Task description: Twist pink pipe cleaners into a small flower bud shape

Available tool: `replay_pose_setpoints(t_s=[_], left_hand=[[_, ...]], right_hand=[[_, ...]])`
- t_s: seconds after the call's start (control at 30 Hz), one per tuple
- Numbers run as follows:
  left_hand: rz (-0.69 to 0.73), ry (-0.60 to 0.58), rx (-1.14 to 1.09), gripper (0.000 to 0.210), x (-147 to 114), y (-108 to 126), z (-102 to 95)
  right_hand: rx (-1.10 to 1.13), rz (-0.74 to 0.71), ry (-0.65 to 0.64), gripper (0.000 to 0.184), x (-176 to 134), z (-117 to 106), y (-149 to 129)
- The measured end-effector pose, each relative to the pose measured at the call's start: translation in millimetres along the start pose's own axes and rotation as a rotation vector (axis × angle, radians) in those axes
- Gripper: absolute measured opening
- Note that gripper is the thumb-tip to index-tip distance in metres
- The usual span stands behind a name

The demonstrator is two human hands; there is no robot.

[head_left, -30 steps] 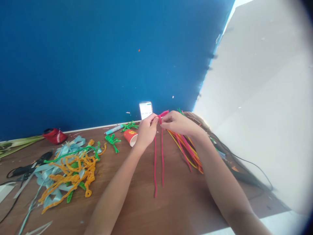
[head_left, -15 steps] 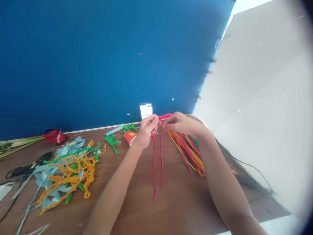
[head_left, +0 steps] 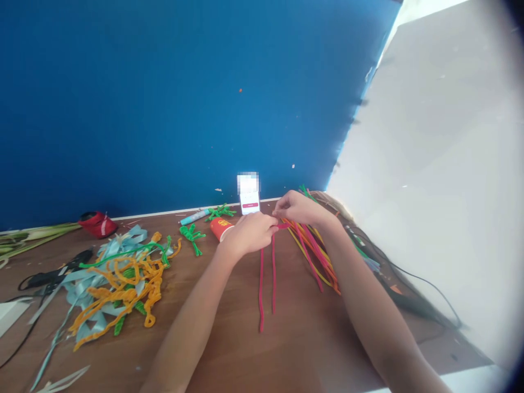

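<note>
My left hand [head_left: 254, 232] is closed, back up, around a pink pipe cleaner [head_left: 261, 289]. Two long strands hang down from it over the table, and a short pink piece sticks out to the right past the fingertips. My right hand [head_left: 297, 208] pinches with thumb and finger just above that piece, at the left fingertips, seemingly on the same pipe cleaner; the exact contact is too small to see. Beneath my right wrist lies a bundle of orange, yellow and pink pipe cleaners [head_left: 317, 254].
A lit phone [head_left: 249, 196] leans on the blue wall [head_left: 164, 98]. Left of my hands are a red cup [head_left: 220, 227], a blue marker [head_left: 194, 216] and green twisted shapes [head_left: 191, 236]. Orange pipe cleaners [head_left: 118, 292] lie tangled with pale blue ribbon [head_left: 88, 275], beside a black tool [head_left: 55, 275].
My left hand has rolled over so its back now faces up, and the pink loop between the hands has turned down out of sight. My right hand has risen slightly. The phone screen looks different.
</note>
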State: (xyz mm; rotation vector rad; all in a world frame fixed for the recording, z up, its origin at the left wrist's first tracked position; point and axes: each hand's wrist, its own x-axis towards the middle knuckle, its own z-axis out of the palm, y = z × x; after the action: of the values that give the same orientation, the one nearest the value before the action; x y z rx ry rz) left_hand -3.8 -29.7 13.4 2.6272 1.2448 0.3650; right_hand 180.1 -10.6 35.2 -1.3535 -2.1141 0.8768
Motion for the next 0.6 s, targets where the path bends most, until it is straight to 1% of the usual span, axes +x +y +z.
replay_pose_setpoints(t_s=[0.1,0.2,0.33,0.43,0.6], left_hand=[[-0.066,0.047,-0.016,0.03,7,-3,12.5],[-0.143,0.122,-0.038,0.03,11,-7,14.5],[-0.26,0.219,-0.047,0.031,12,-12,8.6],[-0.291,0.256,-0.043,0.031,11,-14,5.4],[-0.325,0.282,-0.071,0.031,11,-15,4.9]], right_hand=[[-0.029,-0.019,0.097,0.02,2,7,-5],[-0.048,-0.031,0.16,0.02,-1,8,-11],[-0.034,-0.045,0.176,0.023,-6,7,-17],[-0.018,-0.037,0.19,0.024,-6,7,-18],[0.001,-0.005,0.21,0.022,-8,5,-21]])
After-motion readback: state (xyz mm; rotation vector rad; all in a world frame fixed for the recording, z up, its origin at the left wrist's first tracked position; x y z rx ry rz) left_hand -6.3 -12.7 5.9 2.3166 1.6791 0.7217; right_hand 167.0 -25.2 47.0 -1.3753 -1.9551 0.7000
